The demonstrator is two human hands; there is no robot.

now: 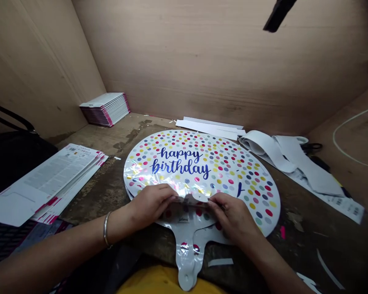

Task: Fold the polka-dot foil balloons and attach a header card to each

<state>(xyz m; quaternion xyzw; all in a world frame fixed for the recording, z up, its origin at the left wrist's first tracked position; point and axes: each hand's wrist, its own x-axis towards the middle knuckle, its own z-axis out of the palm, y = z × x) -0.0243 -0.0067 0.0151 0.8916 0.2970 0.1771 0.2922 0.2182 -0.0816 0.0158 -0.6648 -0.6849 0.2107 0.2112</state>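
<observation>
Flat foil balloons [257, 192] with coloured dots and "happy birthday" lettering lie stacked on the dark worktable, their tails toward the person. Both hands pinch the near edge of the top balloon [184, 163], which is lifted and folded a little. My left hand [155, 204], below a silver bangle [106, 230], grips that edge left of the middle, fingers closed. My right hand [231, 212] holds it to the right, thumb and fingers pressed together. Beneath the raised edge, part of a lower balloon with a small printed logo [184, 220] shows.
Printed cards [58, 171] are piled at the left, with a card stack [106, 109] in the back left corner. White paper strips [211, 126] lie behind the balloons. Rolled label tape [294, 159] and dark scissors handles [313, 147] are at the right. Wooden walls enclose the table.
</observation>
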